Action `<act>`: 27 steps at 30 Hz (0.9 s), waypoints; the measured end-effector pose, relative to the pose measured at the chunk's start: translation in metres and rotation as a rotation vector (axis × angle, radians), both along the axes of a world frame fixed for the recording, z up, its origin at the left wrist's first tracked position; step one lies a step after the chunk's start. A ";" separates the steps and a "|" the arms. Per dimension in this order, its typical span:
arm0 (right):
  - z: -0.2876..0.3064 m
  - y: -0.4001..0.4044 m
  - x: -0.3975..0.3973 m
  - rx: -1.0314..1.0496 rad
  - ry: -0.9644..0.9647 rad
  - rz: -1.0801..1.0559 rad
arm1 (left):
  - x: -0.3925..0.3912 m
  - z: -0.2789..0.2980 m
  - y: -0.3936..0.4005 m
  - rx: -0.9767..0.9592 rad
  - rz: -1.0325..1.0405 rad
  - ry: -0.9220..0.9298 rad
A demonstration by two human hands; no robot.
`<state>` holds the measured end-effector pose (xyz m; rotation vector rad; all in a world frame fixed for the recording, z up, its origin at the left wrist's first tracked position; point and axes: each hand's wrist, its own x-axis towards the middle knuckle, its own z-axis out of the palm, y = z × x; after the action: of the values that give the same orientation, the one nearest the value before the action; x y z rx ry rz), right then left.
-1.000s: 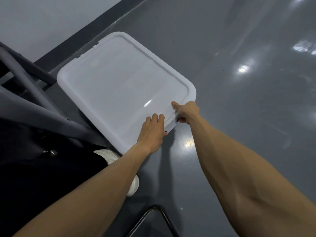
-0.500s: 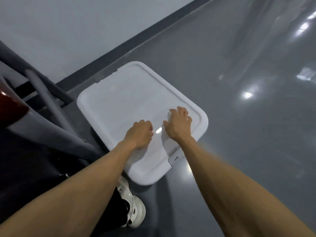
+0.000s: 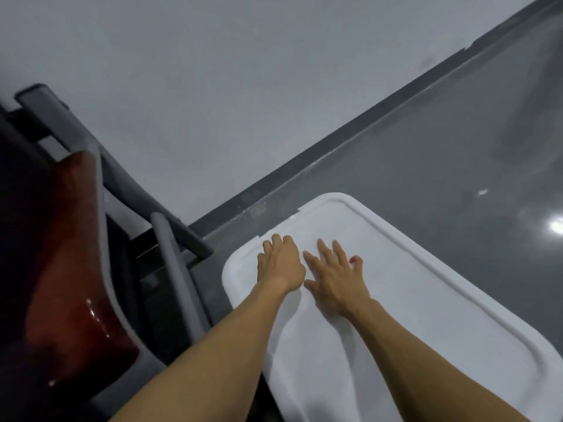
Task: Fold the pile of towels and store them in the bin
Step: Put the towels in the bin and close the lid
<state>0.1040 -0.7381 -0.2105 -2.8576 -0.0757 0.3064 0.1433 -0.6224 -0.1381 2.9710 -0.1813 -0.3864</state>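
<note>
The bin's white plastic lid (image 3: 426, 300) lies flat and shut over the bin on the grey floor, at the lower right of the head view. Both my hands rest on its far left part, side by side. My left hand (image 3: 280, 263) lies palm down near the lid's far left edge, its fingers bent over the surface. My right hand (image 3: 335, 275) presses flat with its fingers spread. Neither hand holds anything. No towels show; the bin's inside is hidden under the lid.
A grey metal frame (image 3: 170, 269) with a red-brown shiny seat or cushion (image 3: 70, 269) stands at the left, close to the bin. A white wall with a dark baseboard (image 3: 335, 141) runs behind. Glossy grey floor (image 3: 457, 147) extends to the right.
Both hands left the lid's near edge and latch and slid across to its far left part. The view lifted toward the wall, and the lid now fills the lower right.
</note>
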 end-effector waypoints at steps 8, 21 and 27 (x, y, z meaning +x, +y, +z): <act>-0.021 0.008 0.052 -0.088 -0.292 -0.037 | 0.067 -0.043 0.012 -0.041 0.143 -0.058; -0.036 0.009 0.091 -0.068 -0.410 -0.061 | 0.119 -0.066 0.025 0.073 0.206 0.047; -0.036 0.010 0.090 -0.037 -0.363 -0.061 | 0.120 -0.065 0.020 -0.048 0.295 0.056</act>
<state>0.1936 -0.7285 -0.2467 -2.9096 -0.0529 -0.2281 0.2636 -0.6019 -0.2035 2.8732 0.2480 -0.4185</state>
